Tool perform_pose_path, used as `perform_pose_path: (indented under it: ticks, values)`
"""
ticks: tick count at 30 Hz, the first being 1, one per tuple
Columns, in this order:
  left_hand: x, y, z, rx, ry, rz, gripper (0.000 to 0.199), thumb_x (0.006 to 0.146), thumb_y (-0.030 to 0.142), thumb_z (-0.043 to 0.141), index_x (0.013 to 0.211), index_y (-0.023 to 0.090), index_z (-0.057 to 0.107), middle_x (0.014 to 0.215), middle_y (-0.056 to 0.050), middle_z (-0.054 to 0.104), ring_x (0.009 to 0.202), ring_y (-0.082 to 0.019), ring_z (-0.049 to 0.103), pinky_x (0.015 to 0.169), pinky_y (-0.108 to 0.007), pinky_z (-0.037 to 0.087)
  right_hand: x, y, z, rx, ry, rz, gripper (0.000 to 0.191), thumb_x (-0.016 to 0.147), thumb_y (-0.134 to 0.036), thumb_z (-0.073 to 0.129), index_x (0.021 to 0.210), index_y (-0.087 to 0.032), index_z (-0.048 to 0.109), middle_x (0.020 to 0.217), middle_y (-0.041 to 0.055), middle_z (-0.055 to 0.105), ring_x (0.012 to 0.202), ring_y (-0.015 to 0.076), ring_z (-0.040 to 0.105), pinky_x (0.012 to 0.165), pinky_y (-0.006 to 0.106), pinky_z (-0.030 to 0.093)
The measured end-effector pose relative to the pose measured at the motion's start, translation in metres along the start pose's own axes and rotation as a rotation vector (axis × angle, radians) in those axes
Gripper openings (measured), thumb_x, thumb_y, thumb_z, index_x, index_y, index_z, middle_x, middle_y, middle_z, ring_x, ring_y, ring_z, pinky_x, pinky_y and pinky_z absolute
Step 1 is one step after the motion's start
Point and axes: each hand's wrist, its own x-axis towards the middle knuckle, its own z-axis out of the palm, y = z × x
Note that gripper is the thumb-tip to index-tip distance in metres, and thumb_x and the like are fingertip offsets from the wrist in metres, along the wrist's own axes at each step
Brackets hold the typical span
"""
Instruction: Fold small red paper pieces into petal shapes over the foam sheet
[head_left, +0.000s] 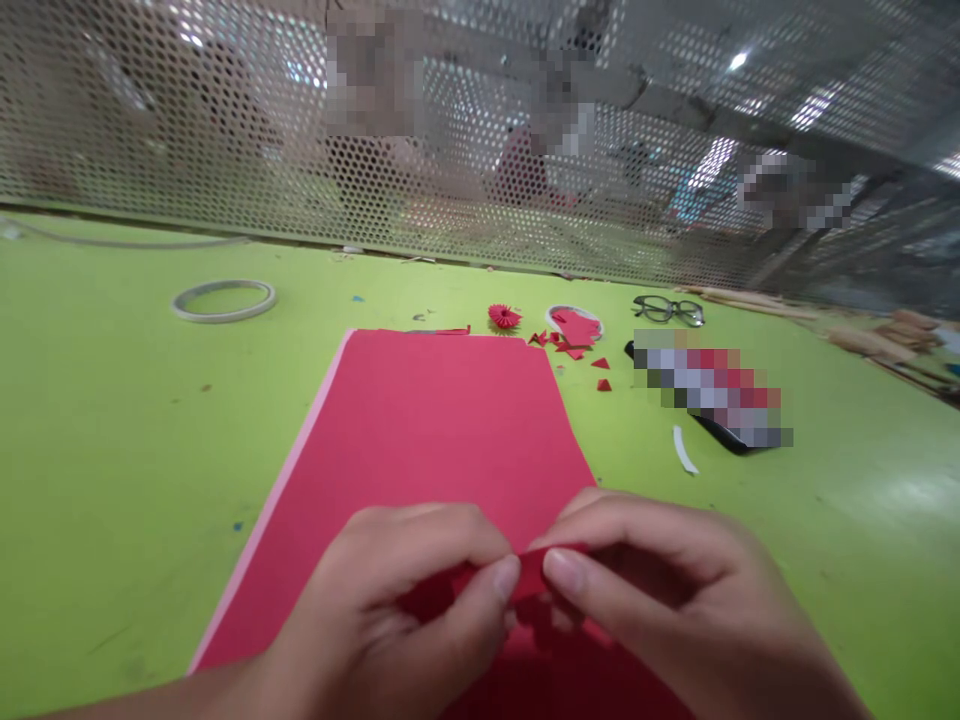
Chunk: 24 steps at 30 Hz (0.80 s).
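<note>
We pinch red paper strip (533, 573) with left hand (405, 590) and right hand (667, 575), long axis running hand to hand, above red sheets (450, 420); neither nearer.

Before you: green table (112, 450) | on it: red paper stack (442, 420) | off its far-left corner: pale ring (225, 318) | just past its far edge: red rosette (504, 316) | off its far-right corner: red scraps (604, 385) | right of it: white strip (683, 450), dark-edged phone (705, 395) | beyond and right of it: eyeglasses (660, 309)
</note>
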Motion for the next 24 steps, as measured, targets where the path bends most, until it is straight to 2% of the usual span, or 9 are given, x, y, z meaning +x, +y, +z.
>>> perform_pose_path:
  ticks: [6, 16, 21, 24]
  values:
    - [0.0016, 0.0023, -0.0001, -0.002, 0.028, 0.001, 0.028, 0.083, 0.004, 0.057, 0.062, 0.021, 0.065, 0.054, 0.009, 0.065, 0.048, -0.005, 0.059, 0.051, -0.007, 0.046, 0.0009, -0.0028, -0.0035, -0.064, -0.060, -0.016, 0.019, 0.077, -0.013, 0.066, 0.065, -0.021, 0.077, 0.062, -0.0037, 0.068, 0.059, 0.0082, 0.062, 0.056, 0.016, 0.048]
    - [0.0043, 0.0034, -0.0008, -0.019, 0.009, 0.007, 0.027, 0.085, 0.006, 0.059, 0.064, 0.022, 0.067, 0.054, 0.009, 0.068, 0.046, -0.005, 0.060, 0.051, -0.007, 0.046, 0.0019, 0.0004, -0.0055, -0.081, -0.067, -0.071, 0.022, 0.079, -0.009, 0.065, 0.069, -0.023, 0.080, 0.063, -0.0055, 0.068, 0.059, 0.0059, 0.064, 0.057, 0.011, 0.050]
    - [0.0048, 0.0025, 0.0010, -0.022, 0.022, 0.009, 0.027, 0.084, 0.005, 0.059, 0.064, 0.022, 0.067, 0.055, 0.009, 0.068, 0.048, -0.004, 0.061, 0.052, -0.006, 0.046, 0.0059, 0.0040, -0.0089, -0.101, -0.142, -0.082, 0.019, 0.078, -0.010, 0.069, 0.071, -0.025, 0.078, 0.068, -0.0046, 0.071, 0.060, 0.0092, 0.070, 0.057, 0.013, 0.056]
    - [0.0052, 0.0022, 0.0011, -0.029, 0.030, 0.017, 0.028, 0.084, 0.004, 0.059, 0.064, 0.021, 0.067, 0.056, 0.009, 0.069, 0.048, -0.004, 0.061, 0.052, -0.005, 0.046, 0.0062, 0.0047, -0.0097, -0.118, -0.102, -0.109, 0.019, 0.077, -0.010, 0.069, 0.069, -0.025, 0.077, 0.066, -0.0047, 0.071, 0.059, 0.0097, 0.071, 0.056, 0.013, 0.057]
